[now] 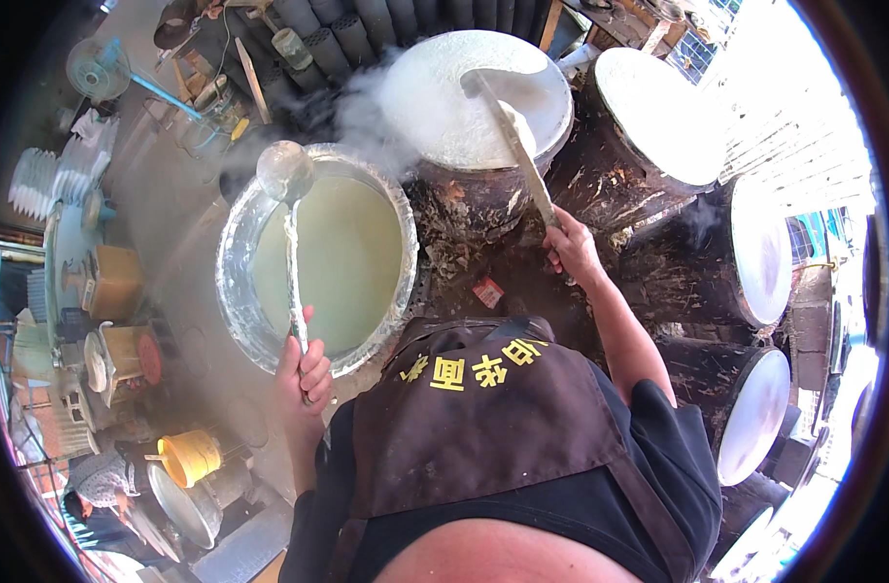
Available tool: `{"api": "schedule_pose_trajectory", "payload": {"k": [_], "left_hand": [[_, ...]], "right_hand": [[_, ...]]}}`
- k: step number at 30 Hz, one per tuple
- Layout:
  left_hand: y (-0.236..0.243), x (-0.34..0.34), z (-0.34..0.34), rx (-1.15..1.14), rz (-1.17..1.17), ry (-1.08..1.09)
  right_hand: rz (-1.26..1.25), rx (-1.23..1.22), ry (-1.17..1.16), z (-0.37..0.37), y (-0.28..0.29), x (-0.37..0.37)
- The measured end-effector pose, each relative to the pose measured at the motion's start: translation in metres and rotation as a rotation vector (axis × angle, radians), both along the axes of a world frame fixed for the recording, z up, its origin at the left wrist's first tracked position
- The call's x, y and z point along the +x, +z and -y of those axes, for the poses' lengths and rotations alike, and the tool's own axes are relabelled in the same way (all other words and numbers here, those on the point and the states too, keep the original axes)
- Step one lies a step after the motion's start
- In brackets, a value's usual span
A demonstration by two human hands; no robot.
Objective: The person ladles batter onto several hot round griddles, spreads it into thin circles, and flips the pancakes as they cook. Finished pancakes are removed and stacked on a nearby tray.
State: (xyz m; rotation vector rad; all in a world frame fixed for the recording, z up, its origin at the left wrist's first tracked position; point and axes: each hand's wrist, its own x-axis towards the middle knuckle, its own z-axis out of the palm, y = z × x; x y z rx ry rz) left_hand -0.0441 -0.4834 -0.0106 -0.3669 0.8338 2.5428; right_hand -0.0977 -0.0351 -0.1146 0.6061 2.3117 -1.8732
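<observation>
My left hand (303, 371) is closed around the handle of a long metal ladle (286, 173). The ladle's bowl sits over the far left rim of a wide metal pot (233, 282), which holds pale greenish-white batter (333, 257). In my right hand (573, 245) is the handle of a long, flat scraper (514, 141). Its far end lies over a round hot plate (430, 83) atop a dark drum. White batter covers much of that plate, a greyer patch shows at its right, and a white lump is beside the scraper. Steam rises at the plate's left edge.
More drum stoves with round, pale tops (658, 117) curve along my right. Dark cylindrical briquettes (372, 24) stand at the back. A blue fan (99, 70) is at the far left, and a yellow bucket (189, 457) at the lower left. Another person (104, 481) is nearby there.
</observation>
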Motion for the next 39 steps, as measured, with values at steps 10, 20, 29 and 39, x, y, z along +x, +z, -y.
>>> {"api": "schedule_pose_trajectory", "payload": {"k": [10, 20, 29, 39], "left_hand": [[0.018, -0.001, -0.048, -0.034, -0.021, 0.006], [0.023, -0.003, -0.08, 0.021, 0.01, 0.014], [0.049, -0.006, -0.114, -0.04, 0.019, 0.088], [0.063, -0.009, -0.14, -0.01, 0.056, 0.074]], "right_hand": [[-0.33, 0.429, 0.196, -0.004, -0.047, 0.017], [-0.183, 0.273, 0.061, -0.093, -0.008, -0.04], [-0.416, 0.519, 0.222, -0.129, -0.035, -0.06], [-0.611, 0.789, 0.288, -0.156, -0.052, -0.128]]}}
